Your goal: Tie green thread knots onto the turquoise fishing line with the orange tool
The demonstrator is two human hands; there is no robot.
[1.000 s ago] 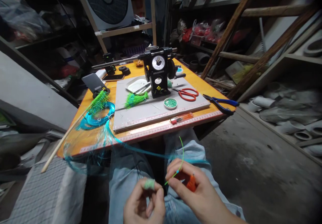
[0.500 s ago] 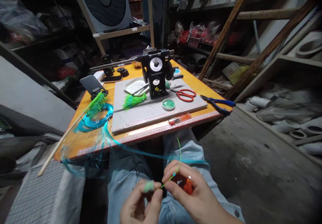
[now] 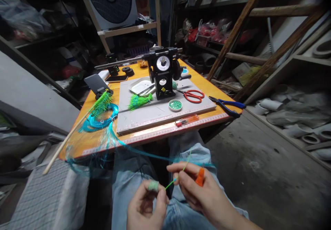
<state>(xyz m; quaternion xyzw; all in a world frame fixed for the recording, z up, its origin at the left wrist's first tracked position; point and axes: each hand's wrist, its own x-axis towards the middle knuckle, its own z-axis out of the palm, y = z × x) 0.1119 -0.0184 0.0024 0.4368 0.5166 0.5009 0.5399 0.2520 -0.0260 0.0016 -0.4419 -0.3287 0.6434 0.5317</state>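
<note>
Over my lap, my left hand [image 3: 148, 204] pinches one end of a thin green strand [image 3: 169, 184] between thumb and index finger. That index finger has pale green tape [image 3: 153, 185] wrapped around it. My right hand [image 3: 200, 190] is closed on the same strand, its thumb and fingers beside a small blue bead [image 3: 175, 179] on it; the free end rises above the fingers. An orange piece [image 3: 200, 177] sticks up from my right hand, its other end hidden. Behind my hands, a bundle of blue strands [image 3: 144, 155] trails across my legs.
The yellow table [image 3: 103, 142] bears a black winding device [image 3: 162, 75], a dish of green beads [image 3: 175, 105], red-handled scissors [image 3: 193, 96], blue-handled pliers [image 3: 229, 105] and green tufts [image 3: 139, 101]. A stick [image 3: 60, 150] overhangs the left edge. A wooden ladder [image 3: 236, 30] leans at right.
My right hand has shifted its fingers along the strand, and the bead now sits lower, by the thumb tip. The orange piece points more upright. The view has moved slightly.
</note>
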